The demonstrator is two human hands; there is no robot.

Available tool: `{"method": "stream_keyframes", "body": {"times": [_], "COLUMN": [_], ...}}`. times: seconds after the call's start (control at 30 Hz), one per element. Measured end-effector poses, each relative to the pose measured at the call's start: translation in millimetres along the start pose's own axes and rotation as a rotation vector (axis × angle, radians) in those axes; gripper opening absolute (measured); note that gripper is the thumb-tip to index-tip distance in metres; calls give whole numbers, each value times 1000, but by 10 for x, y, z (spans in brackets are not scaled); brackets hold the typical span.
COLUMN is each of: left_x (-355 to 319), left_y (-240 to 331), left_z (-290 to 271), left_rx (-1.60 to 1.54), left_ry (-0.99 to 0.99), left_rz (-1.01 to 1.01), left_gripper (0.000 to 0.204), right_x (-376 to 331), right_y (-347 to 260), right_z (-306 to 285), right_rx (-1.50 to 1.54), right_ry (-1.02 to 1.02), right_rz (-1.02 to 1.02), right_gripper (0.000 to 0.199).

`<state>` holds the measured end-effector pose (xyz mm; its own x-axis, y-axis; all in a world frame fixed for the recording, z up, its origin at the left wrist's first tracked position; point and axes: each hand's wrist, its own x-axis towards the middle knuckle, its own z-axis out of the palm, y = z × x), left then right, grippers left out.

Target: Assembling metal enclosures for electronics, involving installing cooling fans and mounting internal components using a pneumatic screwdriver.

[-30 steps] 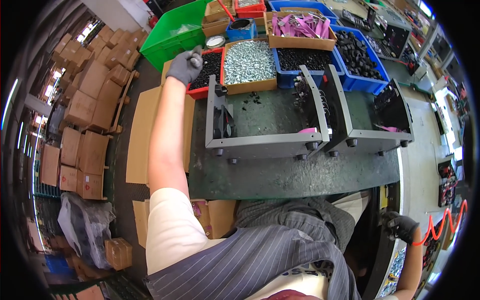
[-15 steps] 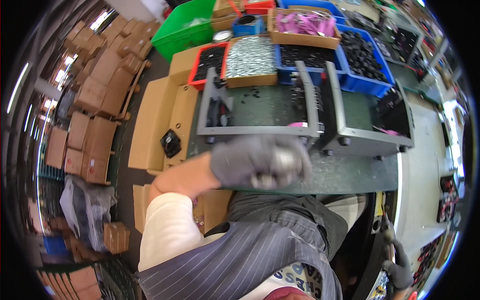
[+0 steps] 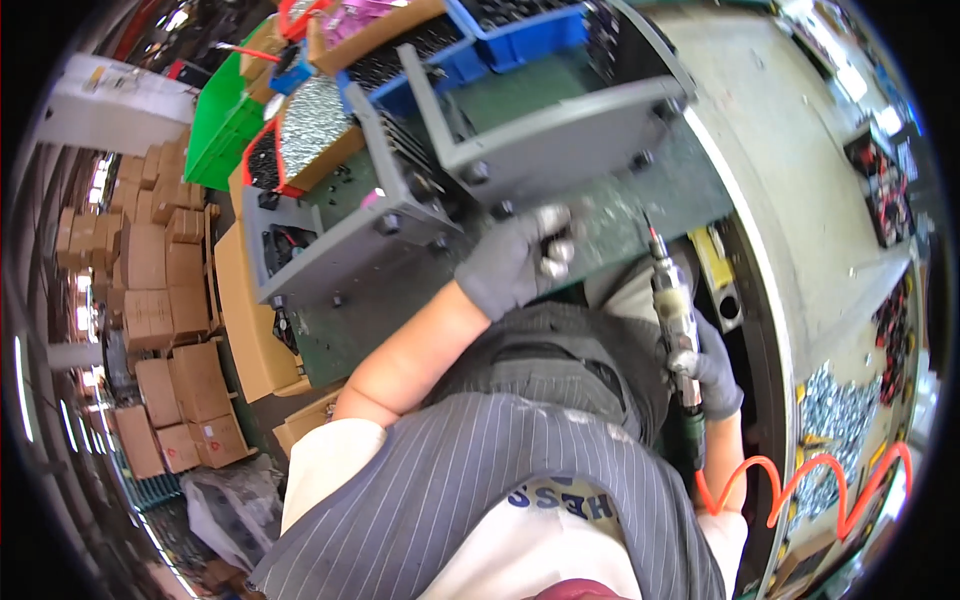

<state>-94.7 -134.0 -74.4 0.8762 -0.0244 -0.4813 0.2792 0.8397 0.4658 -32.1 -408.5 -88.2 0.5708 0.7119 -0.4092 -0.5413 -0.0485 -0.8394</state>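
My right hand (image 3: 712,366), in a grey glove, is wrapped round an air screwdriver (image 3: 674,305) whose bit points up toward the table edge. An orange coiled hose (image 3: 765,465) runs from the tool's lower end. My left hand (image 3: 508,262), gloved in grey with worn, silvery fingertips, hovers over the near part of the table, its fingers curled in. Whatever those fingers hold, if anything, does not show. Just beyond it stand two dark grey metal housings: the right one (image 3: 575,150) and the left one (image 3: 345,262), with black feet on their near sides.
Blue bins (image 3: 530,40), a red bin of black parts (image 3: 262,160), a carton of silvery hardware (image 3: 318,118) and a green crate (image 3: 222,125) crowd the far side. An open cardboard box (image 3: 250,330) stands left of the green table (image 3: 695,195). Stacked cartons (image 3: 150,270) line the left.
The view has turned, so the table sits tilted. My right hand has brought the screwdriver up from the lower right to the table's edge. My left hand stays near the housings, fingers still curled.
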Motion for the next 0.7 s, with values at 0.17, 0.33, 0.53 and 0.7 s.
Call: {"method": "stream_keyframes", "body": {"times": [0.17, 0.33, 0.53, 0.7], "left_x": [160, 191, 164, 207], "left_y": [-34, -98, -91, -57], "left_z": [204, 389, 488, 483], "left_rx": [-48, 33, 447, 412], "left_ry": [-91, -110, 5, -40], "left_rz": [24, 82, 205, 167], "left_gripper": [31, 33, 32, 31], "right_x": [-98, -95, -147, -117], "right_y": [-295, -259, -255, -211], "right_z": [150, 125, 28, -39], "right_rx": [-171, -111, -107, -147], "right_ry": [-139, -198, -240, -254], "right_rz": [-64, -77, -50, -76], "right_gripper": [76, 79, 82, 81]}}
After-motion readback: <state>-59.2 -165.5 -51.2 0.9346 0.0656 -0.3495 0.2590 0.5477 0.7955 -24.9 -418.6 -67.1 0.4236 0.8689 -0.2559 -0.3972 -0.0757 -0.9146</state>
